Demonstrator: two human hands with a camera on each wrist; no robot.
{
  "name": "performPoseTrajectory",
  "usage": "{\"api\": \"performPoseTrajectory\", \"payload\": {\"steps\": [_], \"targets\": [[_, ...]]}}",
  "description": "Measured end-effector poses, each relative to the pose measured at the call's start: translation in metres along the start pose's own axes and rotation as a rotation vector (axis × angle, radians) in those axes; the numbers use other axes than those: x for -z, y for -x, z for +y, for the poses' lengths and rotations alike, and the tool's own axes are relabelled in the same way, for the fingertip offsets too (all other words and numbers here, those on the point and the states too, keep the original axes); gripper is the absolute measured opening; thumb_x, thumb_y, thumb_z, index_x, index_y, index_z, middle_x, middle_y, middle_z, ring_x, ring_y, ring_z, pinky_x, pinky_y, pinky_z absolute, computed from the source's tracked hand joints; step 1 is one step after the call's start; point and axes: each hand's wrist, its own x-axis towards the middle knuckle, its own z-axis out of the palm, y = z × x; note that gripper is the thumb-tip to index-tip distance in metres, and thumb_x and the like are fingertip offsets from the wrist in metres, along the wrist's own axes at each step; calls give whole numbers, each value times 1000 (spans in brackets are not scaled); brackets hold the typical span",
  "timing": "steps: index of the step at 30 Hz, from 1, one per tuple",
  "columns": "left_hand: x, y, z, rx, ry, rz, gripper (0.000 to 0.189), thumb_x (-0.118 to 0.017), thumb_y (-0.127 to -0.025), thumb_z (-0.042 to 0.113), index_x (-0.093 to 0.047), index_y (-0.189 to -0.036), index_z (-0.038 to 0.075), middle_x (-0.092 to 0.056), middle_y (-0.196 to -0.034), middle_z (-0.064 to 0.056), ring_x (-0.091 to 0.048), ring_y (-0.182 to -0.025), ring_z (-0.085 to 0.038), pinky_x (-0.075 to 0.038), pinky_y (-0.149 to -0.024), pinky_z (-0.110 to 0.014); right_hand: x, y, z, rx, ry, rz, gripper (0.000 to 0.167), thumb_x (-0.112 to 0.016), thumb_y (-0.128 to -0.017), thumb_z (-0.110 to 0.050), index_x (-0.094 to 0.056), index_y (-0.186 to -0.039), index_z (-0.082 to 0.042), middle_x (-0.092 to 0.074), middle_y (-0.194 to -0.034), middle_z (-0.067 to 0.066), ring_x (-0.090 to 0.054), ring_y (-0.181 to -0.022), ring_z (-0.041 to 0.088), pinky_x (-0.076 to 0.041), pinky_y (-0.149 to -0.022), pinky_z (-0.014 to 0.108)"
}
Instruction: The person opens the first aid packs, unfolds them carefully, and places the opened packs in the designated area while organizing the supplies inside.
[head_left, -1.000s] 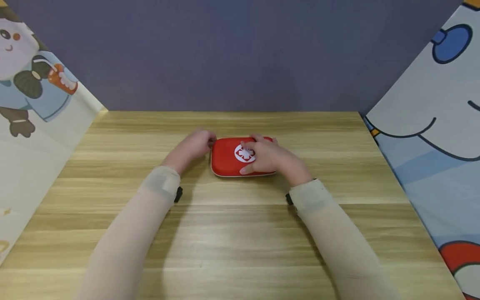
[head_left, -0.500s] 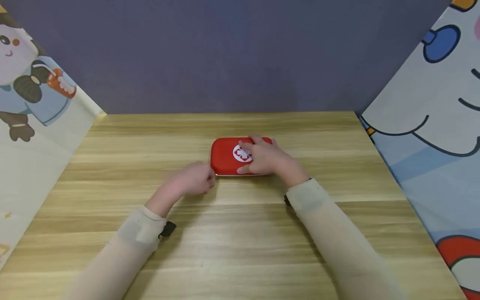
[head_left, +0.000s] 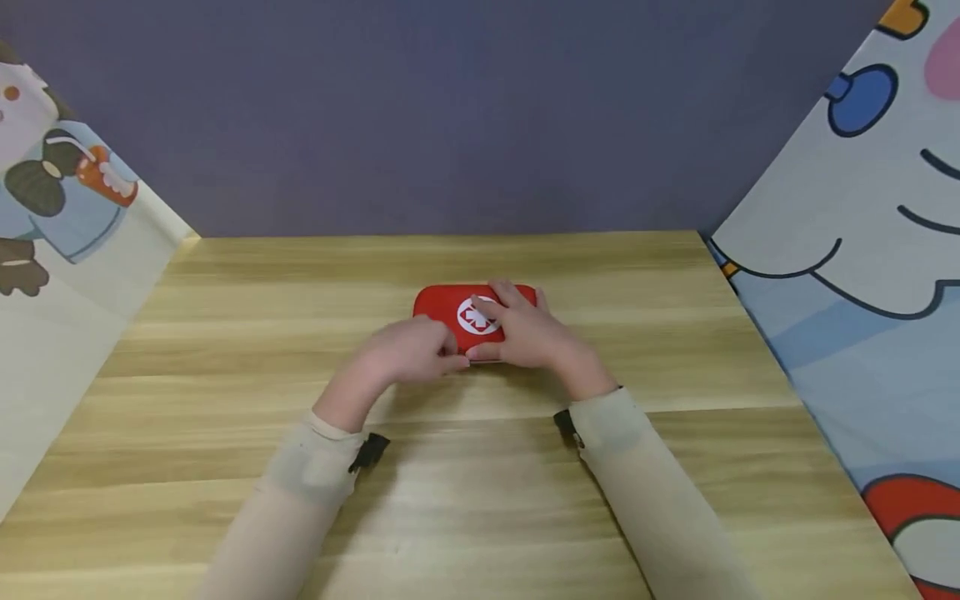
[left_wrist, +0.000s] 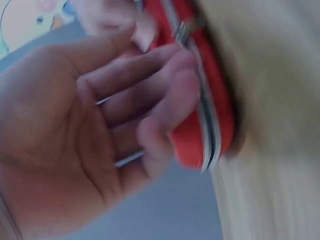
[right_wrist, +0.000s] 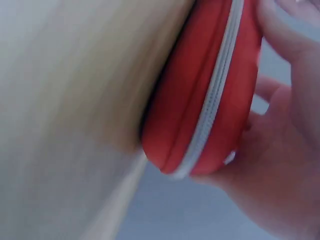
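A red zippered first-aid case (head_left: pixel 437 302) with a white emblem on its lid lies on the table. My right hand (head_left: pixel 528 333) holds its right end, thumb at the near edge and fingers spread across the lid. At the near left side is my left hand (head_left: pixel 412 348), bent over the front edge. The left wrist view has a metal zipper slider (left_wrist: pixel 182 32) just beyond those loosely curled fingertips, its pull pointing away from them. Along the zipper (left_wrist: pixel 210 125), the two tracks stand apart at the corner. At the right end, the zipper (right_wrist: pixel 212 97) looks joined.
The wood-grain table (head_left: pixel 480 500) runs back to a dark blue-grey wall (head_left: pixel 450 117). Cartoon-printed panels stand at the left (head_left: pixel 67 183) and right (head_left: pixel 847 250). Each wrist carries a small black device, such as the one on the left cuff (head_left: pixel 369 452).
My left hand has come from the case's far left corner round to the near left corner, then right along the front edge. The right hand keeps its hold on the lid.
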Motion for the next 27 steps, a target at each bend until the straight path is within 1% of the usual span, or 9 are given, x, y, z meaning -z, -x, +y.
{"api": "performPoseTrajectory", "payload": {"steps": [3, 5, 8, 10, 13, 16, 21, 24, 27], "targets": [[12, 4, -9, 37, -91, 185, 19, -72, -100, 28, -72, -86, 15, -69, -84, -2, -65, -77, -21, -56, -72, -38, 11, 6, -6, 43, 63, 10, 81, -75, -96, -54, -45, -163, -21, -25, -178, 12, -19, -167, 34, -9, -134, 68], [14, 2, -14, 48, -134, 241, 17, -73, -99, 28, -75, -107, 13, -73, -116, -10, -70, -105, -30, -60, -89, -48, 18, 13, -14, 85, 128, 42, 68, -77, -97, -45, -56, -155, -17, -41, -169, 14, -36, -159, 34, -24, -133, 64], [15, -8, -15, 31, -172, 164, 51, -75, -98, 39, -67, -140, 13, -52, -160, -14, -50, -148, -38, -47, -116, -65, 22, 24, -27, 150, 220, 107, 41, -78, -98, -35, -73, -134, -16, -67, -141, 11, -64, -130, 29, -53, -114, 53], [17, -17, -15, 12, -184, 81, 71, -75, -96, 46, -53, -157, 16, -37, -172, -11, -34, -160, -38, -33, -124, -72, 20, 31, -34, 167, 229, 108, 22, -77, -98, -29, -79, -117, -17, -76, -116, 5, -72, -106, 24, -63, -93, 47], [18, -30, -13, 12, -192, -10, 83, -77, -94, 51, -44, -164, 22, -27, -178, -8, -22, -165, -37, -24, -129, -73, 10, 37, -40, 148, 181, 43, 11, -74, -99, -26, -81, -96, -18, -76, -86, -4, -71, -80, 18, -63, -75, 44], [17, -35, -13, 28, -200, -47, 86, -77, -93, 54, -44, -164, 21, -27, -177, -12, -26, -164, -39, -31, -130, -62, -6, 39, -40, 100, 169, 5, 21, -73, -100, -30, -79, -84, -18, -71, -70, -6, -67, -68, 18, -62, -68, 45], [10, -32, -13, 46, -184, -20, 84, -77, -93, 55, -47, -162, 16, -31, -174, -18, -32, -160, -42, -39, -129, -52, -30, 35, -37, 78, 221, 90, 33, -73, -101, -37, -73, -77, -15, -67, -63, 1, -71, -64, 24, -63, -65, 45], [9, -30, -13, 71, -156, -13, 83, -78, -93, 52, -47, -162, 15, -31, -174, -19, -32, -160, -43, -38, -129, -52, -35, 31, -37, 80, 202, 148, 32, -70, -101, -25, -71, -72, -12, -65, -61, 2, -68, -60, 24, -62, -60, 44], [11, -29, -9, 92, -121, -15, 82, -79, -93, 48, -48, -161, 15, -31, -174, -19, -31, -160, -43, -37, -130, -53, -31, 31, -37, 54, 180, 153, 32, -67, -95, -14, -61, -64, -12, -58, -57, 0, -58, -53, 20, -55, -52, 39]]}}
